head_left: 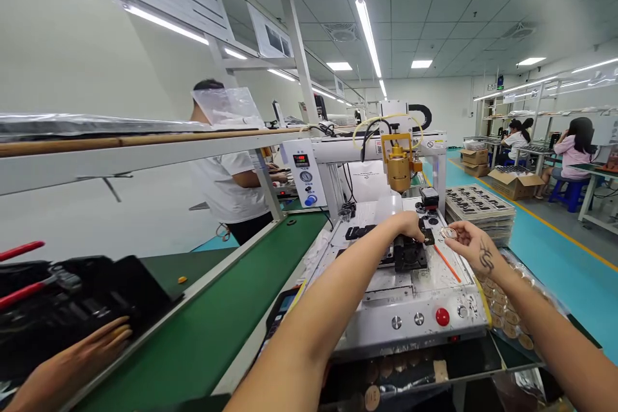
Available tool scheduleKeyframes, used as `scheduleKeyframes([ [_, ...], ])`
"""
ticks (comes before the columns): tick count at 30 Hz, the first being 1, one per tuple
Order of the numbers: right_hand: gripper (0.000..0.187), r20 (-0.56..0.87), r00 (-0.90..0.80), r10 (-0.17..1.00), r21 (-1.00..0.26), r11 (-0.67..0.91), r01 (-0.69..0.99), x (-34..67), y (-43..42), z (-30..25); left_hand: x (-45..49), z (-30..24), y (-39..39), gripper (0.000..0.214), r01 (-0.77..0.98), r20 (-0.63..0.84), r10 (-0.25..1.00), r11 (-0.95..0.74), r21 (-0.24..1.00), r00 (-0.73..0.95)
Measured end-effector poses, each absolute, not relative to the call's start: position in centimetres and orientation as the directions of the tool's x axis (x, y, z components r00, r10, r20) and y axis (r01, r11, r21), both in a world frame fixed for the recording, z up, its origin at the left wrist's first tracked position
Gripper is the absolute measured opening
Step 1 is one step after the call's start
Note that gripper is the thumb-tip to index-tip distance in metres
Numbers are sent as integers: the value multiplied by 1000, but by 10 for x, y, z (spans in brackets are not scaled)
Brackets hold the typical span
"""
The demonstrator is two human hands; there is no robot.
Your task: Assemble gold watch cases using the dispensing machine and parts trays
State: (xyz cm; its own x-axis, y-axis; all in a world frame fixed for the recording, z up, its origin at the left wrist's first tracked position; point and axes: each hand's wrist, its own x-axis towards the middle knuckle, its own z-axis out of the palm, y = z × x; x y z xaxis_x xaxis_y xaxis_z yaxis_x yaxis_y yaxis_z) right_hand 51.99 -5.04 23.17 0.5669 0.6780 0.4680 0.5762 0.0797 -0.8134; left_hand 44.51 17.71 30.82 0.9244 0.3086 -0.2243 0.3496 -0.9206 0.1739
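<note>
My right hand (468,243) pinches a flat round copper coil (449,232) between thumb and fingertips, above the right side of the white machine bed (386,280). Just left of it, my left hand (410,225) has its fingers drawn together at a small black part (428,235); whether they grip it is hidden. Below my left hand sits a black fixture (410,253) on the bed. An orange stick (447,262) lies on the bed below the coil. Over the bed hangs a brass-coloured machine head (398,167).
A control box (305,174) stands at the machine's left, and a red button (442,317) is on its front. More round coils (506,315) lie in plastic trays at right, near stacked trays (477,209). Another person's hand (72,360) rests by black parts at left.
</note>
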Motion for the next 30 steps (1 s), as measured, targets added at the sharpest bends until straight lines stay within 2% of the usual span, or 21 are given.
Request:
scheduleKeyframes([
  [3, 53, 464, 527, 712, -796, 74, 600, 536, -14, 222, 434, 306, 173, 29, 336, -129, 312, -908, 249, 941],
  [6, 45, 431, 441, 788, -757, 50, 651, 547, 8, 217, 408, 314, 180, 27, 278, 35, 313, -884, 376, 949],
  [9, 31, 349, 321, 881, -700, 18, 714, 557, 28, 224, 377, 329, 188, 27, 189, 199, 323, -847, 497, 925],
  [12, 26, 238, 203, 950, -648, 0, 761, 567, 46, 235, 345, 341, 191, 32, 116, 292, 333, -813, 571, 896],
  [17, 27, 151, 95, 984, -582, 11, 813, 578, 56, 244, 287, 342, 185, 31, 59, 351, 344, -782, 620, 871],
  [24, 37, 239, 155, 959, -528, -5, 849, 584, 47, 233, 209, 329, 174, 29, 83, 347, 360, -787, 611, 866],
  [30, 45, 255, 71, 964, -541, 81, 837, 587, 50, 246, 180, 319, 167, 24, 70, 348, 357, -779, 623, 867],
])
